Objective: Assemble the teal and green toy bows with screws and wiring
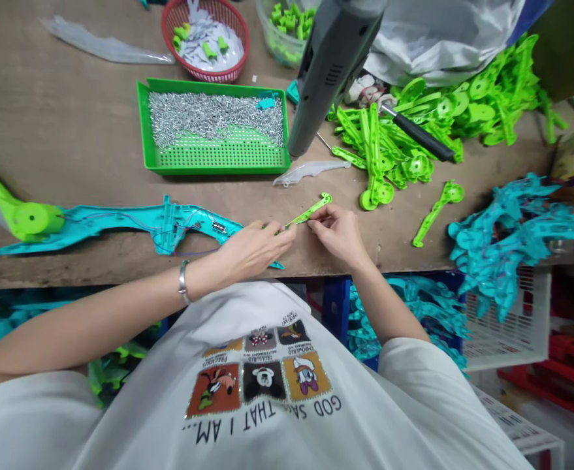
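Observation:
My left hand [260,251] lies over the right end of a turquoise toy bow half [120,219], its fingers closed around the lower end of a slim lime-green plastic arm [309,212]. The bow half lies with its inside up, showing thin wires and small metal contacts. At its left end sits a lime-green arm with a round hub [36,220]. My right hand [335,234] is closed in a pinch against the slim arm's edge near its upper end. Whatever lies between those fingertips is too small to make out. The bow's right end is partly hidden under my left hand.
A green tray [213,171] of screws stands behind the bow, beside a grey hanging power tool [335,72]. Lime-green parts [389,143] and a black-handled hammer [418,134] lie at the right. Turquoise parts [507,235] overhang the table's front edge. A red basket [169,39] stands behind.

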### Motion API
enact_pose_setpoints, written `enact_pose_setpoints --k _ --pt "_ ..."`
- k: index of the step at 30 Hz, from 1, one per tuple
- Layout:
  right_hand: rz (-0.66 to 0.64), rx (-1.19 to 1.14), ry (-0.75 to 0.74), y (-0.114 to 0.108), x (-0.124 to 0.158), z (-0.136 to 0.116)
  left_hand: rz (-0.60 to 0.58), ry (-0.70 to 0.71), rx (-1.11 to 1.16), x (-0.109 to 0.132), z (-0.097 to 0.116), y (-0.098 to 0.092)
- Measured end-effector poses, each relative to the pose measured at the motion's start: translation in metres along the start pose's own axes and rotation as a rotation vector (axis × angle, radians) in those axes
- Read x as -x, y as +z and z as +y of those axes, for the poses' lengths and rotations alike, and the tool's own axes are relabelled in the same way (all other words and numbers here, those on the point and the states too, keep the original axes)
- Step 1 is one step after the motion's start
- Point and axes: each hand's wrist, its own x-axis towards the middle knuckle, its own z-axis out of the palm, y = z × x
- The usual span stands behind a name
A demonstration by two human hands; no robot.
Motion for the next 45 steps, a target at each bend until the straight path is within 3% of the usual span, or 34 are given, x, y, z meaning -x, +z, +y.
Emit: enact_pose_setpoints --k 10,23,27,45 --pt "0.090 0.047 -0.077 -0.001 -0.010 0.008 0.009 0.027 -0.055 -0.007 -0.001 -0.004" --pt "0.154 0.096 -0.385 -0.003 -0.013 0.015 0.043 0.008 -0.005 -0.008 0.000 -0.004" --pt "0.163 0.134 -0.411 -0.002 -0.014 0.018 0.050 -0.014 0.069 -0.009 0.000 -0.005" --pt "0.235 0.292 -0.491 0.003 -0.007 0.025 0.026 -0.003 0.019 -0.008 -0.001 -0.002"
